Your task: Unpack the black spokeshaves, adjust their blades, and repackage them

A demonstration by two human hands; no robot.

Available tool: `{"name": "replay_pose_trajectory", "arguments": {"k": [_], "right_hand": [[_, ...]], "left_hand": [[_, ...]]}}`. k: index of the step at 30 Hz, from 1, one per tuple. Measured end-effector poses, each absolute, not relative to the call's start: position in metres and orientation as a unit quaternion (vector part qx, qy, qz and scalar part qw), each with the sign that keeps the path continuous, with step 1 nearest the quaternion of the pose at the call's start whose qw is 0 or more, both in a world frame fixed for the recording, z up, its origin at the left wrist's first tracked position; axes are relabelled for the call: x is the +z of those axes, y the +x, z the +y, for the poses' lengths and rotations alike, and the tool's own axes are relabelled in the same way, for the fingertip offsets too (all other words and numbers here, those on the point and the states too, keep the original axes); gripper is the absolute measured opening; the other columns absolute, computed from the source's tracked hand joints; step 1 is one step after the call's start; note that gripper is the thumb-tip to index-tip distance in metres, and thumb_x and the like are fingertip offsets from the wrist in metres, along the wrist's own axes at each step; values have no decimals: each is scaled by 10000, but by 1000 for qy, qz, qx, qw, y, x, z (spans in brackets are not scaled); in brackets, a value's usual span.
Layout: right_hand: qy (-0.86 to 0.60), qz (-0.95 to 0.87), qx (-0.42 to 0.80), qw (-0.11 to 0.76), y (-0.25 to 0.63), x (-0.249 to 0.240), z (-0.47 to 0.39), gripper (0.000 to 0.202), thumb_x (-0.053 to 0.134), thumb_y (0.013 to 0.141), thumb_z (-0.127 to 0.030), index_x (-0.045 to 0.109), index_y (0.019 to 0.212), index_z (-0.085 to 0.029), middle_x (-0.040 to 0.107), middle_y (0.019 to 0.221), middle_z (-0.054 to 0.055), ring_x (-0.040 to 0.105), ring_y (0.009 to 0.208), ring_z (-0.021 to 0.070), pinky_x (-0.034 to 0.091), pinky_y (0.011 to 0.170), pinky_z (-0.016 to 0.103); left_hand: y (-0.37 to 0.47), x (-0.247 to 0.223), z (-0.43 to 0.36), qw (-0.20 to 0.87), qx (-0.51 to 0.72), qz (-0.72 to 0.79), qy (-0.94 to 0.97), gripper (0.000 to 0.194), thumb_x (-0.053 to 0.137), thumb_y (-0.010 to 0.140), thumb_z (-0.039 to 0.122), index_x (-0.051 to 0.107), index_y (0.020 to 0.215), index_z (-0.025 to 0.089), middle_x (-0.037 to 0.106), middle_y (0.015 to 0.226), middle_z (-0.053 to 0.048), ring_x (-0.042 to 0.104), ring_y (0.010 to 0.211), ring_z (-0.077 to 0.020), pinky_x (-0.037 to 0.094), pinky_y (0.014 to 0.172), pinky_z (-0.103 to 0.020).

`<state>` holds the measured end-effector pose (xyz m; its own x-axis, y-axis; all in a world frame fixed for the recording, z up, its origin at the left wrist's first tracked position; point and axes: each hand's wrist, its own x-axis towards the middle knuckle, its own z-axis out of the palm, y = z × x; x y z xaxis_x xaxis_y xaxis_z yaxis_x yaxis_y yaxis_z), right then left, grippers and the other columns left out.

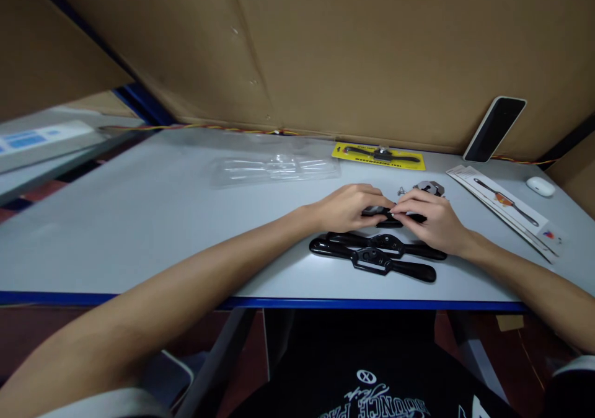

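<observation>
My left hand [357,208] is wrapped over a black spokeshave body [389,222], holding it by one handle close to the tabletop. At its middle, the fingertips of my right hand [430,218] pinch together on a tiny part, too small to name. Nearer to me, two more black spokeshave bodies, one [385,243] behind the other [372,257], lie side by side without blades. Just beyond my right hand sit grey metal plates [431,187] and small screws [401,191]. My fingers partly hide the held body.
Clear plastic blister shells [279,168] lie at the back. A packaged spokeshave on a yellow card [379,156] is beside them. To the right are printed cards [502,204], a leaning phone [495,129] and a white earbud case [540,186]. A cardboard wall [353,52] stands behind the table.
</observation>
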<state>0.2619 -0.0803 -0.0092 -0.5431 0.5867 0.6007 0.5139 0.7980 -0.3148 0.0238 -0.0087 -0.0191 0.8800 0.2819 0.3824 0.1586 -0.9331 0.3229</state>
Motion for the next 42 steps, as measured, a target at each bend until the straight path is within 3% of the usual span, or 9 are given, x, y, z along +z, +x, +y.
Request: {"name": "replay_pose_trajectory", "arguments": {"k": [27,42], "right_hand": [[-329,-887,47,321,264,-10,-78,170,608,979,-183,768,1028,-212,741,903,62,690,772,188,582,724,346],[-350,-874,78,328,268,-11,-75,82,655,952,-213,717,899,-204,686,820,30,644,705,168,524,663,317]], "left_hand": [[24,-19,-9,143,216,123,958,315,552,1026,302,716,1271,192,780,1027,-80,692,900,-193,538,854,-324],[24,-20,-8,136,220,115,959,330,552,1037,301,717,1285,159,774,1035,-98,699,899,-202,534,860,-326]]}}
